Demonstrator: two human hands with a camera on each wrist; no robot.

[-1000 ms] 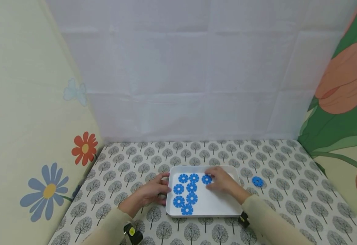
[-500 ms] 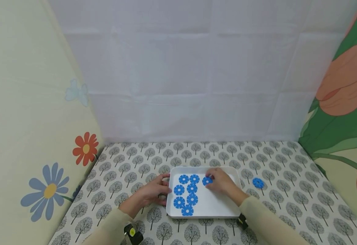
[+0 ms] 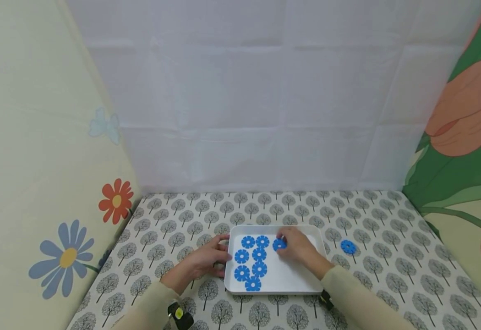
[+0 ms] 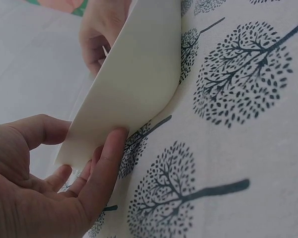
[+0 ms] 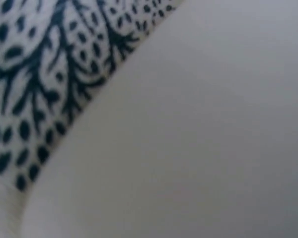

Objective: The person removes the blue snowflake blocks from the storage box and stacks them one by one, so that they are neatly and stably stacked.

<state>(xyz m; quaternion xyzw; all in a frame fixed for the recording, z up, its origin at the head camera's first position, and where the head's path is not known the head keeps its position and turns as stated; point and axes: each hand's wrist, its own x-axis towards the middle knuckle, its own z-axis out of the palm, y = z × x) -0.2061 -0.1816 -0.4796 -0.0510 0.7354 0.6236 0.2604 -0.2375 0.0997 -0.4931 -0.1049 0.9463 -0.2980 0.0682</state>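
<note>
A shallow white tray (image 3: 294, 282) lies on the cloth with several blue notched flower-shaped discs (image 3: 259, 269) flat in its left part. My left hand (image 3: 207, 259) holds the tray's left edge; in the left wrist view, the thumb and fingers of that left hand (image 4: 64, 183) close about the outer wall of the tray (image 4: 134, 69). Inside the tray, right of the other discs, my right hand (image 3: 300, 250) pinches one blue flower-shaped disc (image 3: 277, 244), partly hidden by its fingers. The right wrist view shows only white tray surface (image 5: 188, 124) and patterned cloth.
Outside the tray, to its right, a blue flower-shaped disc (image 3: 348, 247) lies on the tree-print tablecloth (image 3: 174, 220). A white sheet (image 3: 240, 114) hangs behind the table. Flower-printed hangings (image 3: 51, 160) stand at both sides.
My right fingers have drawn in a little around the blue disc and cover more of its right side. My left hand stays at the tray's edge.
</note>
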